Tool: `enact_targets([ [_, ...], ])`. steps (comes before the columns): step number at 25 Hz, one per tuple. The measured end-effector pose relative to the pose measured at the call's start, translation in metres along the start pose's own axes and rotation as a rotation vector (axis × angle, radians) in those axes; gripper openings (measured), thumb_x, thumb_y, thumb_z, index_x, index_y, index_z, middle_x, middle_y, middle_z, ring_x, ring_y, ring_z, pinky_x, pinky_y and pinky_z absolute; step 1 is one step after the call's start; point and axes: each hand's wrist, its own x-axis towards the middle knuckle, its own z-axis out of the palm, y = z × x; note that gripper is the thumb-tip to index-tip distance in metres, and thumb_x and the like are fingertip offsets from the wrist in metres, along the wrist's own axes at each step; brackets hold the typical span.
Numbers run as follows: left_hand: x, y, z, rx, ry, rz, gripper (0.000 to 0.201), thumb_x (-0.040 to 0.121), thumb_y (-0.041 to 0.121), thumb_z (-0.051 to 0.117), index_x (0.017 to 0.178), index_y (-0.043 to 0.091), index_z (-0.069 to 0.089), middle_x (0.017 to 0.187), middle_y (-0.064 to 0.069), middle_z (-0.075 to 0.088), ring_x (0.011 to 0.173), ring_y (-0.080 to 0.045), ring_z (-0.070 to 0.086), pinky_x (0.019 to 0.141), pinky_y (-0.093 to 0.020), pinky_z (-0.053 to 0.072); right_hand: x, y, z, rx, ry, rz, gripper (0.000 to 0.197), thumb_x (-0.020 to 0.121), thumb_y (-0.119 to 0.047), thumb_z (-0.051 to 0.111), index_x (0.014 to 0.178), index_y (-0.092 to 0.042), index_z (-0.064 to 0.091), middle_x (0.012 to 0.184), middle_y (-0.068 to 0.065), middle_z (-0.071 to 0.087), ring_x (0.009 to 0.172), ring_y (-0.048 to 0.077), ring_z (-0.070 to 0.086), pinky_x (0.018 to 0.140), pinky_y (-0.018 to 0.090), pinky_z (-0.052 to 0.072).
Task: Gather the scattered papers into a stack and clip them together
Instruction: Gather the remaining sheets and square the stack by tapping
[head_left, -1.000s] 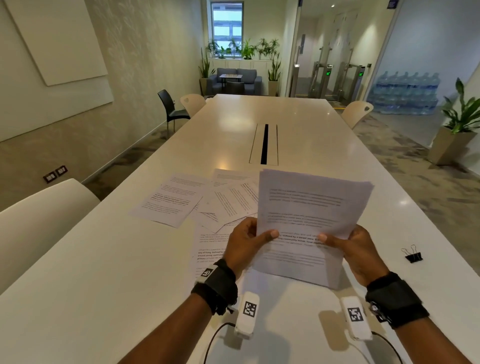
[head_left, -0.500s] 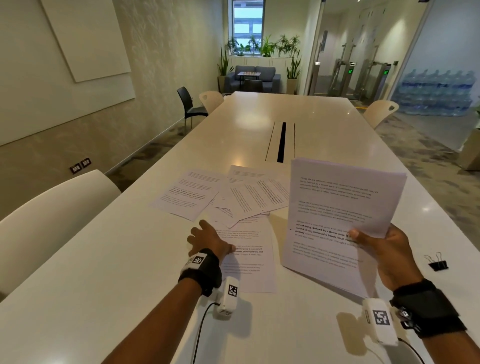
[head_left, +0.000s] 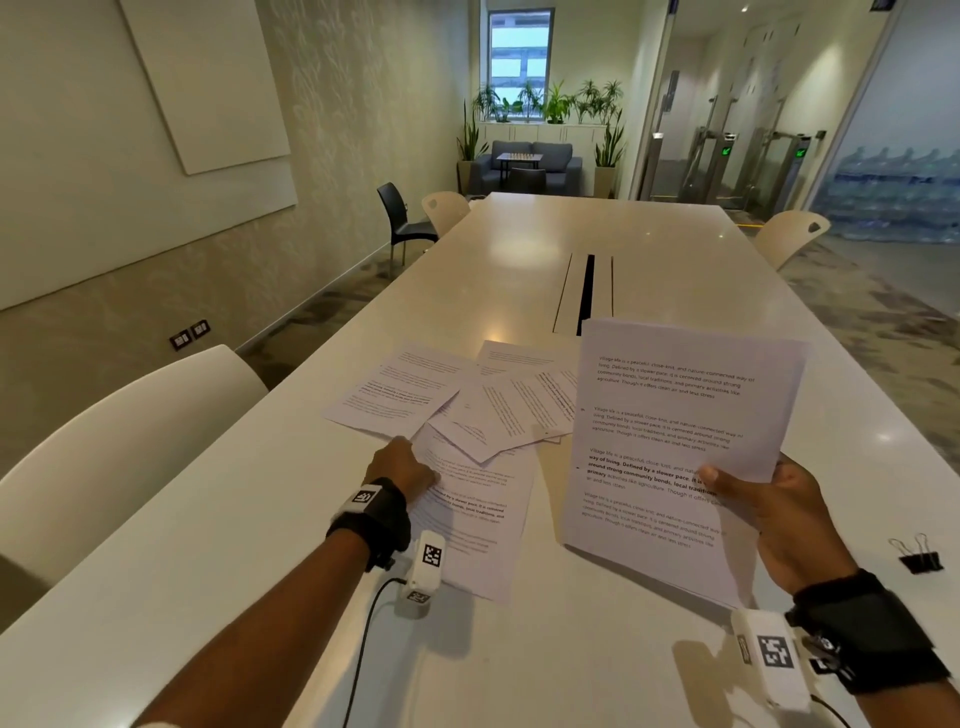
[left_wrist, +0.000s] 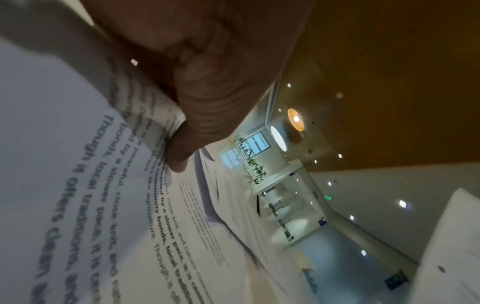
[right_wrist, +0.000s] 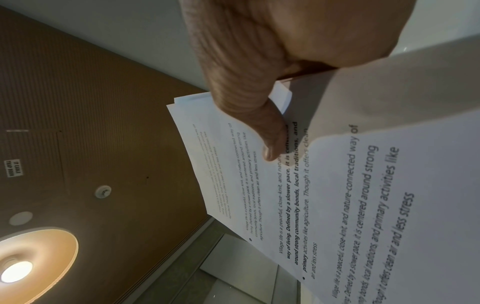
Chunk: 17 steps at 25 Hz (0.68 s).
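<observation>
My right hand (head_left: 737, 486) holds a stack of printed papers (head_left: 675, 426) upright above the table, thumb on the front page and fingers behind it. The right wrist view shows that thumb (right_wrist: 271, 148) pressed on the stack (right_wrist: 350, 205). My left hand (head_left: 408, 467) is down at the left edge of the nearest loose sheet (head_left: 483, 525); the left wrist view shows the thumb (left_wrist: 192, 131) pinching that sheet's lifted edge (left_wrist: 91, 185). Several more sheets (head_left: 405, 395) lie fanned and overlapping just beyond it. A black binder clip (head_left: 919, 558) lies on the table at the far right.
The long white table (head_left: 519, 244) runs away from me with a cable slot (head_left: 586, 291) down its middle. White chairs (head_left: 124, 447) stand at the left and far sides, and a black chair (head_left: 400, 218) stands near the wall.
My left hand let go of the held stack and dropped down-left onto the nearest loose sheet. The right hand now holds the stack alone, slightly more upright.
</observation>
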Motion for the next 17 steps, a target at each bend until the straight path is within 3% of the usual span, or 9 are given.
enact_targets([
  [4,0.031,0.011,-0.008,0.156,0.053,0.009,0.061,0.087,0.027,0.085,0.136,0.008,0.054,0.134,-0.018,0.071,0.121,-0.039,0.071,0.102,-0.047,0.061,0.010,0.004,-0.002,-0.005,0.013,0.012,0.048,0.089,0.006,0.075,0.134,-0.007,0.068,0.128,0.015,0.078,0.118,0.043,0.073,0.095,0.049,0.062],
  [6,0.045,0.017,-0.006,0.169,0.081,-0.009,0.079,0.088,0.030,0.085,0.149,0.007,0.041,0.140,-0.021,0.068,0.129,-0.043,0.067,0.109,-0.052,0.057,0.016,0.007,-0.004,-0.011,0.017,0.027,0.047,0.089,0.004,0.076,0.134,-0.007,0.068,0.126,0.015,0.079,0.116,0.044,0.073,0.093,0.050,0.063],
  [9,0.068,0.023,-0.003,0.195,0.096,-0.030,0.104,0.087,0.051,0.085,0.163,0.010,0.027,0.155,-0.021,0.054,0.142,-0.044,0.056,0.117,-0.055,0.049,0.023,0.013,-0.007,-0.009,0.032,0.052,0.045,0.088,0.002,0.075,0.132,-0.008,0.068,0.122,0.015,0.080,0.113,0.045,0.073,0.085,0.046,0.067],
  [15,0.100,0.034,0.001,0.392,0.051,-0.041,0.123,0.070,0.095,0.065,0.160,0.016,0.041,0.170,-0.017,0.028,0.156,-0.043,0.033,0.117,-0.063,0.039,0.032,0.027,-0.012,-0.013,0.057,0.067,0.047,0.087,0.003,0.076,0.132,-0.011,0.069,0.122,0.011,0.081,0.114,0.040,0.075,0.081,0.037,0.068],
  [17,0.105,0.036,0.003,0.450,0.051,-0.041,0.129,0.066,0.100,0.060,0.162,0.015,0.038,0.170,-0.016,0.034,0.157,-0.040,0.033,0.119,-0.064,0.036,0.033,0.031,-0.013,-0.013,0.064,0.069,0.048,0.088,0.003,0.076,0.132,-0.012,0.069,0.123,0.010,0.080,0.115,0.039,0.074,0.086,0.040,0.067],
])
